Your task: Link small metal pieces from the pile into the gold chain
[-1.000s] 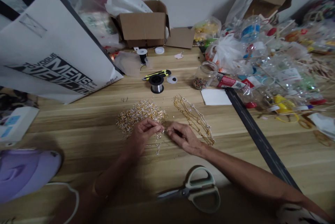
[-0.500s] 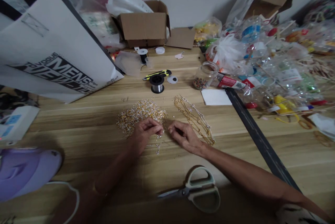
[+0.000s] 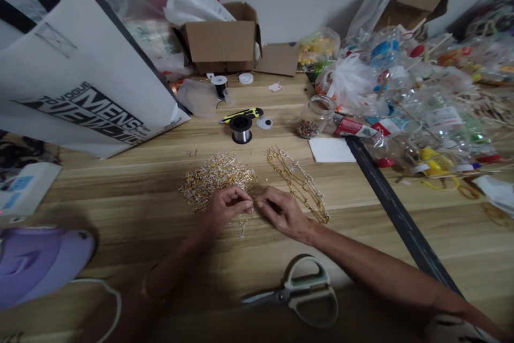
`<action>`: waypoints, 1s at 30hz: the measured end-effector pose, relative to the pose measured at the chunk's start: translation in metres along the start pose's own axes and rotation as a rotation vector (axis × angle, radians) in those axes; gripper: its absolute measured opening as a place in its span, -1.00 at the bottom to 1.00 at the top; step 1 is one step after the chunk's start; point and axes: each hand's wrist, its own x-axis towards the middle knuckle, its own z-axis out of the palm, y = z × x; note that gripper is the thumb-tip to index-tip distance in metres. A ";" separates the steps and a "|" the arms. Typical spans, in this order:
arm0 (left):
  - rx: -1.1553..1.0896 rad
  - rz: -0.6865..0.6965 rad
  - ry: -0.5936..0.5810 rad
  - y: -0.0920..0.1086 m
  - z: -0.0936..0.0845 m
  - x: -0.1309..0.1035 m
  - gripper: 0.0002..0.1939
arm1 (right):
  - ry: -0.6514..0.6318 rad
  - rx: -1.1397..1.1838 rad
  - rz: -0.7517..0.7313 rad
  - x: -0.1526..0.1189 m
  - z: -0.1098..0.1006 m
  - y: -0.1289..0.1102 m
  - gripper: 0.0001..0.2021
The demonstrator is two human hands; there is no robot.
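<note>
My left hand (image 3: 227,206) is closed in a pinch at the near right edge of a heap of small gold and silver beads (image 3: 217,174); what sits between its fingertips is too small to name. Close beside it, my right hand (image 3: 283,212) also pinches, its fingertips almost meeting the left ones. Just below the left fingers lies a short silver chain-like piece (image 3: 242,228). Gold and silver beaded chains (image 3: 299,185) stretch out on the wood, beyond my right hand. Nearer to me are scissors (image 3: 301,292) with pale handles, blades pointing left.
Behind the heap stand a spool of silver wire (image 3: 241,130) and a yellow-black utility knife (image 3: 251,113). A jar of beads (image 3: 315,118) is near a white pad (image 3: 332,150). Plastic bottles (image 3: 437,118) crowd the right; a purple iron (image 3: 44,263) stands left.
My left hand has lowered slightly, and its fingertips have come closer to the right ones. My right hand has shifted a little left. The surrounding things stay put.
</note>
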 end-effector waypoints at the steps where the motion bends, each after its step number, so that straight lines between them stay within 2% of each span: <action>1: -0.002 -0.002 0.001 -0.001 0.000 0.000 -0.87 | -0.001 -0.007 -0.026 0.000 0.000 0.000 -0.83; 5: -0.010 0.009 -0.002 -0.002 0.000 -0.001 -0.87 | 0.017 -0.019 -0.078 0.001 0.000 0.000 -0.84; 12: -0.006 0.007 -0.010 -0.001 0.000 -0.001 -0.87 | 0.007 0.006 -0.076 0.001 0.000 0.000 -0.84; 17: 0.056 0.002 -0.020 -0.004 0.000 -0.001 -0.89 | -0.010 -0.059 -0.103 0.000 0.000 0.000 -0.86; 22: 0.251 0.120 0.036 -0.012 0.002 -0.001 -0.95 | 0.008 -0.256 -0.201 -0.005 0.000 0.000 -0.89; 25: 0.357 0.223 0.044 -0.017 0.003 -0.002 -0.93 | -0.041 -0.365 -0.272 -0.006 0.000 0.000 -0.87; 30: 0.450 0.289 0.025 -0.020 0.003 -0.004 -0.90 | -0.102 -0.347 -0.285 -0.006 0.001 0.004 -0.85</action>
